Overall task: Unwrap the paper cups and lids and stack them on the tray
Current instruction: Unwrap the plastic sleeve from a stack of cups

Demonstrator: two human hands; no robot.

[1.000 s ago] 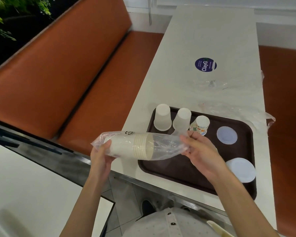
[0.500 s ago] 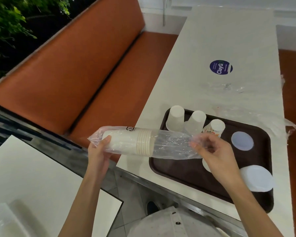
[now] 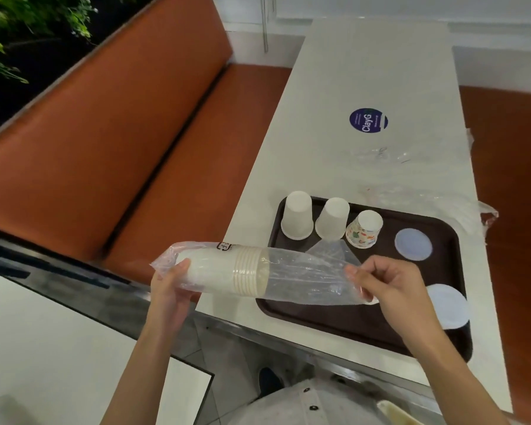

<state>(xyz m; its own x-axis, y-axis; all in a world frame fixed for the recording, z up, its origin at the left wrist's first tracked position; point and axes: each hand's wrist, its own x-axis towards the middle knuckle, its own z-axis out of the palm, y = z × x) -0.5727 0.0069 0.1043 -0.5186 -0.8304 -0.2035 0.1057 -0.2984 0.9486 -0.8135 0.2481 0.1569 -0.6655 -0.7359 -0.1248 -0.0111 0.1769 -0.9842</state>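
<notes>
While both hands hold a wrapped stack over its near left part, a dark brown rectangular plastic tray point(image 3: 442, 342) lies on a long white counter point(image 3: 365, 72). Along the tray's far rim, from ten to twelve o'clock, a plain white paper cup point(image 3: 298, 214), a second white paper cup point(image 3: 333, 219) and a patterned paper cup point(image 3: 364, 229) stand upside down. A round white lid point(image 3: 413, 243) lies flat at two o'clock and a larger round white lid point(image 3: 448, 306) at four. Crumpled clear plastic wrap point(image 3: 426, 179) sprawls on the counter past the tray at one o'clock, with a round blue sticker point(image 3: 368, 120) beyond it. An orange upholstered bench point(image 3: 105, 133) runs along at nine o'clock.

The stack of cream paper cups point(image 3: 227, 268) lies sideways inside a clear plastic sleeve point(image 3: 304, 277), rims toward three o'clock. The left hand point(image 3: 169, 289) has its grip closed round the stack's base end. The right hand point(image 3: 390, 286) pinches the sleeve's loose, empty end.
</notes>
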